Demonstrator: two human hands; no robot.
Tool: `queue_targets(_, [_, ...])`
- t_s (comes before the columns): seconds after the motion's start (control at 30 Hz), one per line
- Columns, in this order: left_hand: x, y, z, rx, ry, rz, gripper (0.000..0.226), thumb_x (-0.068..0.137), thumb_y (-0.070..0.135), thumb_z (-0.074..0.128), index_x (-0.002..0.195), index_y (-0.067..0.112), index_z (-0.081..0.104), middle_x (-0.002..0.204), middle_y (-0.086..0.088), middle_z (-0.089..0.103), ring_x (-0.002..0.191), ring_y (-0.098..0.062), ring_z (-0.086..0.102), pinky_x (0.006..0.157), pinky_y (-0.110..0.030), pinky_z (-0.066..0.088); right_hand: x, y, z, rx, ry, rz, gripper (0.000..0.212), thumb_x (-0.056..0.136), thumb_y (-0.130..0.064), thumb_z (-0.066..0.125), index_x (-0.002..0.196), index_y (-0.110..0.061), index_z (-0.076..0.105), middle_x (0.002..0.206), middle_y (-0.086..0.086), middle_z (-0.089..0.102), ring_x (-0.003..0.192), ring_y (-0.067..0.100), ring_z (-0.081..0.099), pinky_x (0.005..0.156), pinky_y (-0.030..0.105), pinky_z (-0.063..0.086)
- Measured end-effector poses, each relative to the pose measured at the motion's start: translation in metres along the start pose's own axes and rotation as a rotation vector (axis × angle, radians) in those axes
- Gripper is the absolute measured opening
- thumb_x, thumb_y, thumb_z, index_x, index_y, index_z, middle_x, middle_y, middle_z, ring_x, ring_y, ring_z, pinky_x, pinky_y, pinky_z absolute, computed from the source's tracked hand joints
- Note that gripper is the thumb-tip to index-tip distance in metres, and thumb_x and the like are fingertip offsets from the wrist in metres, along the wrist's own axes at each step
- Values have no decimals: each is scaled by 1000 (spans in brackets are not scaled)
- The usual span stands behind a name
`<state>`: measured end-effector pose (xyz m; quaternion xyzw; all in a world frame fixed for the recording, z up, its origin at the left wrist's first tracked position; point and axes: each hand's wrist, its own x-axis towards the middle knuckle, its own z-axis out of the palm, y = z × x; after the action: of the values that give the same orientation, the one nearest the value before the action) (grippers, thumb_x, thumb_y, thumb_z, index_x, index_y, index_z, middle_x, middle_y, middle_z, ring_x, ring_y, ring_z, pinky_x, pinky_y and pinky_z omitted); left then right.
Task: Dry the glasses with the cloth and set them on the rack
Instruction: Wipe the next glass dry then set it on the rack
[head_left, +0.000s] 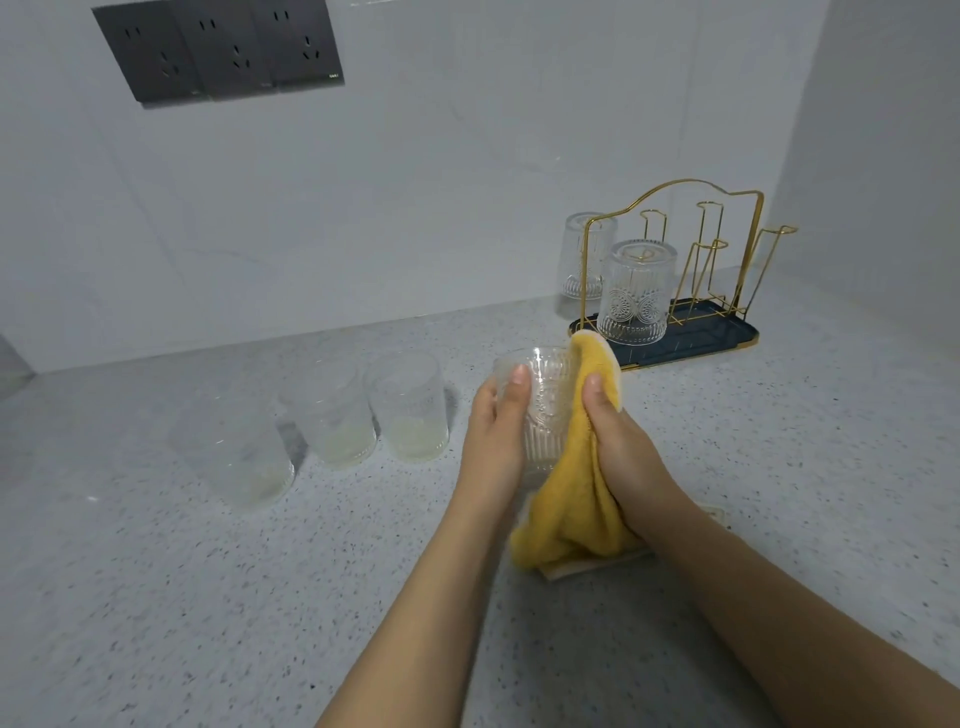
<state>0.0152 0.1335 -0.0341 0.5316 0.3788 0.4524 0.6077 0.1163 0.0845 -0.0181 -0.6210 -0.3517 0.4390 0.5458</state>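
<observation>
Drying a glass (540, 410) above the counter (208, 597), short of the rack (691, 312).
Left hand (496, 431) wrapped round its ribbed wall; right hand (615, 431) pinching soft cloth (571, 509) against it. Probably wet, slick, fragile: best gripped mid-body, never by the rim.

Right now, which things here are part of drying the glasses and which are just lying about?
Job: left hand; held glass; right hand; yellow cloth; three glasses waiting on the counter; gold rack with two glasses upturned.
Just there: wall sockets; pale mat under the cloth.
</observation>
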Motion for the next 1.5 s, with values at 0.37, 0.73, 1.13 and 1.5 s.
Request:
queue_targets(0.37, [-6,5,7,-280,35,-107,73,74,57,73,127,11,58,117,-13,70,107,-28,68,94,-49,53,-7,4,10,-109,10,-186,55,93,-50,31,134,-16,42,118,-2,54,113,18,52,91,26,39])
queue_targets(0.73, [-1,6,1,-34,8,2,54,96,56,36,137,24,49,131,8,57,101,5,60,79,-10,48,-3,5,10,-86,3,-86,64,89,-59,29,139,-19,38,132,5,52,119,21,49,104,39,37])
queue_targets(1.13, [-11,2,10,-131,-84,-47,41,90,45,60,116,15,65,107,-6,74,99,-21,71,85,-34,57,9,-15,-5,122,1,97,55,92,-57,30,111,-14,58,92,6,61,86,20,58,82,33,46])
queue_targets(1.5, [1,8,-3,-223,91,-158,61,79,72,54,116,25,65,115,-5,72,109,-23,67,102,-47,48,-20,7,18,-129,-49,-258,55,93,-45,30,144,-23,26,122,-12,41,113,1,36,93,17,26])
